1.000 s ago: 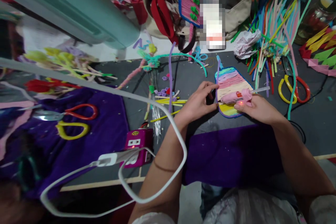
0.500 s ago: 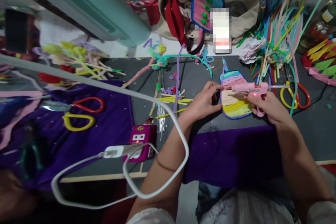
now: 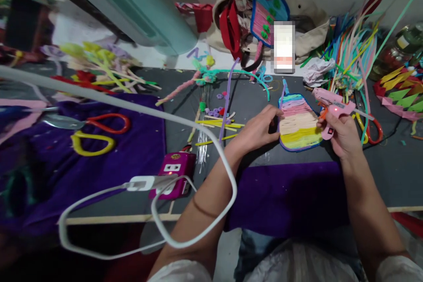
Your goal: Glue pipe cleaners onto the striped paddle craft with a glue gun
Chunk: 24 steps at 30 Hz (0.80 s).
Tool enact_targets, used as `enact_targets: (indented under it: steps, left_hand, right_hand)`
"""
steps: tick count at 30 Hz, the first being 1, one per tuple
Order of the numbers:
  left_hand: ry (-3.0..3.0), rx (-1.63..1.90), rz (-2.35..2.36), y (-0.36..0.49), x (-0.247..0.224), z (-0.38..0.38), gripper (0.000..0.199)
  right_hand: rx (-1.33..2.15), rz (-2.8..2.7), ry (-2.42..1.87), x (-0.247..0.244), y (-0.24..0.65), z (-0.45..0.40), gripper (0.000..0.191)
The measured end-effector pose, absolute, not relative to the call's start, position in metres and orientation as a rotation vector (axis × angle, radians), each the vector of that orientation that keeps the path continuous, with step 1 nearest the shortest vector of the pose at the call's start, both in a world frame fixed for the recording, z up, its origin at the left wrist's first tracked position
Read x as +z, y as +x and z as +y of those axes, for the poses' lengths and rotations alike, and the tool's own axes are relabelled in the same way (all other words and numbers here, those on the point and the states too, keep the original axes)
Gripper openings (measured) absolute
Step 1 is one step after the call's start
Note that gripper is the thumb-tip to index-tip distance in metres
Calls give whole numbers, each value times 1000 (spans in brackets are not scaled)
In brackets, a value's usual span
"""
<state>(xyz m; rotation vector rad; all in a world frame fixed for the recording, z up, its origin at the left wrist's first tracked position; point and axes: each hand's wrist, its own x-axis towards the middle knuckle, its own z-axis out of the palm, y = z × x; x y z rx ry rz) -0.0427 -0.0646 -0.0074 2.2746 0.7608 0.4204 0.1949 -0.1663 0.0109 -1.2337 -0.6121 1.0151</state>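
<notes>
A pink glue gun (image 3: pixel 333 102) with a lit red light is gripped in my right hand (image 3: pixel 343 134), its nozzle pointing up and left, off the craft piece. The striped craft piece (image 3: pixel 297 119), blue, pink, cream and yellow with a blue edge, lies flat on the dark table. My left hand (image 3: pixel 264 128) is at its left edge, fingers curled by the lower end of a short purple strip (image 3: pixel 282 97); whether the fingertips pinch the strip or the edge is too small to tell.
A white cable (image 3: pixel 228 172) loops over my left forearm to a magenta power box (image 3: pixel 176 169). Scissors (image 3: pixel 107 123) lie on purple cloth (image 3: pixel 139 150) at left. Behind are a phone (image 3: pixel 284 48), a beige bag (image 3: pixel 312 31) and bundled pipe cleaners (image 3: pixel 357 57). More scissors (image 3: pixel 375 130) lie at right.
My right hand has pulled the glue gun up and to the right, off the craft piece's left edge. My left hand has stayed at that edge. The whole view has shifted slightly.
</notes>
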Motion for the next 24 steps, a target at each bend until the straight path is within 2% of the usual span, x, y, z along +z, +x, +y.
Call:
enact_targets:
  steps: [8, 14, 18, 24]
  left_hand:
    - [2162, 496, 757, -41, -20, -61, 59]
    - [2096, 611, 673, -39, -29, -56, 77]
    - [2077, 659, 628, -37, -34, -54, 89]
    - [2086, 644, 634, -36, -34, -55, 92]
  right_hand:
    - [969, -571, -1258, 17, 197, -169, 55]
    - [1158, -737, -1401, 23, 204, -180, 44]
    - [1207, -810, -1455, 20, 198, -179, 44]
    - [1274, -778, -1474, 17, 185, -171, 55]
